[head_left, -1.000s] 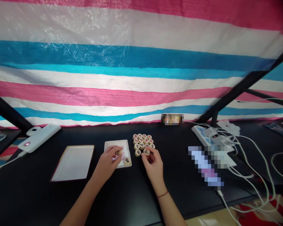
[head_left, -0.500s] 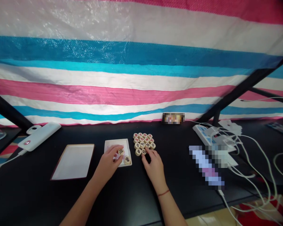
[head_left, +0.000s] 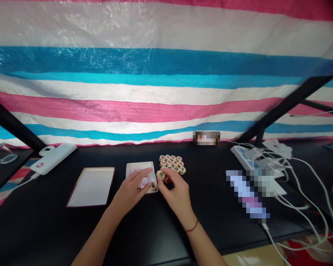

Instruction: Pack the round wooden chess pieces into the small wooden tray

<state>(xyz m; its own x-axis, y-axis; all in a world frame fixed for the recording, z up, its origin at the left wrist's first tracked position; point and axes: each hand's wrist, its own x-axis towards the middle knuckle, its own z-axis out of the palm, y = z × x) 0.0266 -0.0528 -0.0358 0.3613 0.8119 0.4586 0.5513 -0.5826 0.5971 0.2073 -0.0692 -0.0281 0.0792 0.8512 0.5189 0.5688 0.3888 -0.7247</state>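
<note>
striped pink, blue and white tarp hangs behind the black bench where you work. your right hand has its grip clamped on one wooden disc, pinched between thumb and fingertips so the marked face stays up, just off the right edge of the small white tray. the cluster of discs sits at one o'clock from that hand, packed in rows so each is easy to pick off the near side. your left hand lies over the tray at nine o'clock from the held disc, fingers stretched across it; whether its grip encloses anything you cannot tell. another disc rests in the tray's near right corner. half a second ago your right fingertips were pressed on the cluster's near row; now one disc is lifted clear and carried left, and your left hand has sunk lower.
</note>
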